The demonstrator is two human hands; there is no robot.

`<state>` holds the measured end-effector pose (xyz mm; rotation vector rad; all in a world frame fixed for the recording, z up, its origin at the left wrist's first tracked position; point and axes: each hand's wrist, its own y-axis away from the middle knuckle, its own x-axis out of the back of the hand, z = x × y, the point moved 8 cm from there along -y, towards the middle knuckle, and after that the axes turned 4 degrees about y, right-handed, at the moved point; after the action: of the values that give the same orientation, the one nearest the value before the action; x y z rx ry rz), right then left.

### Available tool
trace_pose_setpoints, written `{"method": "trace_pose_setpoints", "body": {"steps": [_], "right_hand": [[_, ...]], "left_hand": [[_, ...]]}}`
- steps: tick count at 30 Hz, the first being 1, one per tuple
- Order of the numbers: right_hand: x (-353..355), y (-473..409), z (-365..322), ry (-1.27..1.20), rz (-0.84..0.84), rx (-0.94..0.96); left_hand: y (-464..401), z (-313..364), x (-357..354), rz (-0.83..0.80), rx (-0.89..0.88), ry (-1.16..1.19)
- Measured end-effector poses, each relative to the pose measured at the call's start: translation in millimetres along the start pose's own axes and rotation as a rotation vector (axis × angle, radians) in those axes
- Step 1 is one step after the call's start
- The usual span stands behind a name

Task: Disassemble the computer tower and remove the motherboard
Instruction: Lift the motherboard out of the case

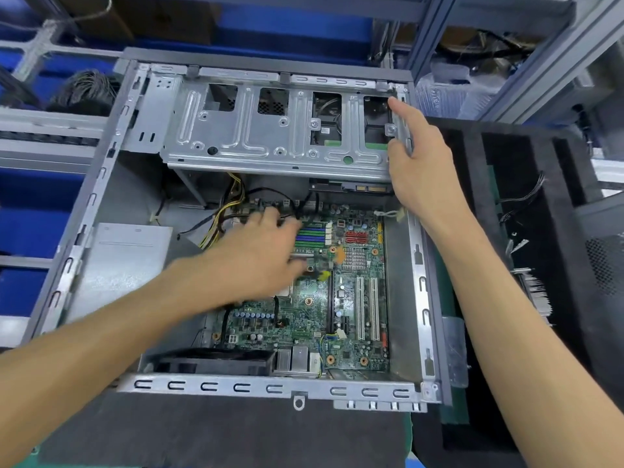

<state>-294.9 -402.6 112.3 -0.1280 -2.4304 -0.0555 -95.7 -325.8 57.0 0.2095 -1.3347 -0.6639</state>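
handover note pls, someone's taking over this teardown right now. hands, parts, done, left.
Left hand: inside the case over the motherboard, fingers near the cables by the RAM slots; blurred, so grip unclear.
Right hand: holding the right edge of the drive cage, which is tilted up.
Computer tower: lying on its side, side panel off.
Done: case opened, drive cage raised.
Left: yellow-black power cables still run to the board; the board is still seated in the case; rear fan and power supply are still in place.
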Motion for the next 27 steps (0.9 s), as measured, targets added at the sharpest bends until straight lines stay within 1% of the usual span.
{"method": "trace_pose_setpoints", "body": {"steps": [2,3,7,9,11,12,14,15,17,18,19,20,21,22,23,25,27], "right_hand": [[0,0,0,-0.001,0.001,0.003],[0,0,1,-0.001,0.002,0.004],[-1,-2,1,0.018,0.003,0.002],[0,-2,1,0.033,0.007,0.01],[0,-2,1,0.041,0.01,0.014],[1,-2,1,0.045,0.011,0.014],[1,-2,1,0.052,0.011,0.015],[1,-2,1,0.053,0.011,0.017],[0,-2,0,0.049,0.014,0.021],[0,-2,0,0.045,0.014,0.021],[0,-3,1,0.041,0.013,0.021],[0,-3,1,0.041,0.013,0.02],[0,-3,1,0.044,0.014,0.02],[0,-4,1,0.049,0.015,0.021],[0,-4,1,0.054,0.017,0.021],[0,-4,1,0.053,0.02,0.019],[0,-4,1,0.047,0.022,0.016]], "left_hand": [[14,19,-26,-0.139,-0.015,0.016],[18,28,-35,-0.183,-0.039,0.045],[22,51,-41,-0.227,-0.106,0.163],[23,62,-40,-0.266,-0.175,0.325],[27,73,-39,-0.34,-0.282,0.524],[31,78,-36,-0.361,-0.333,0.552],[34,78,-32,-0.326,-0.384,0.506],[31,73,-28,-0.275,-0.364,0.48],[23,54,-14,-0.104,-0.264,0.431],[18,41,-2,0.02,-0.21,0.33],[12,28,11,0.166,-0.165,0.161],[7,17,20,0.272,-0.132,-0.025],[-1,8,25,0.303,-0.091,-0.194],[-10,0,25,0.275,-0.057,-0.314],[-19,-3,22,0.225,-0.056,-0.376],[-35,0,10,0.116,-0.11,-0.396],[-45,5,5,0.1,-0.154,-0.373]]}}
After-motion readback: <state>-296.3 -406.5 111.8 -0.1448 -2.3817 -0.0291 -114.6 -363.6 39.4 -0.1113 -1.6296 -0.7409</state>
